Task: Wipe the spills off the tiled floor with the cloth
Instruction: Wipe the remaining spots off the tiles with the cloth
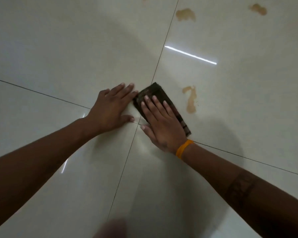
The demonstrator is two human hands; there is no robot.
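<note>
Fingers (153, 102) of right hand (162, 124) spread flat, pressing dark folded cloth (159, 93) onto glossy pale tiled floor (76, 48); left hand (110, 109) splayed flat alongside; tan spill (190, 100) just right of fingers.

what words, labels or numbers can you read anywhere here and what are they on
None can be read.
Cloth: dark pattern, no lettering visible.
Orange wristband on the right hand: plain.
Dark band marking on the right forearm: too blurred to read.
Tiled floor: no text.

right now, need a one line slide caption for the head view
Right hand presses a folded dark cloth on the tiled floor; brown spills remain.
</note>
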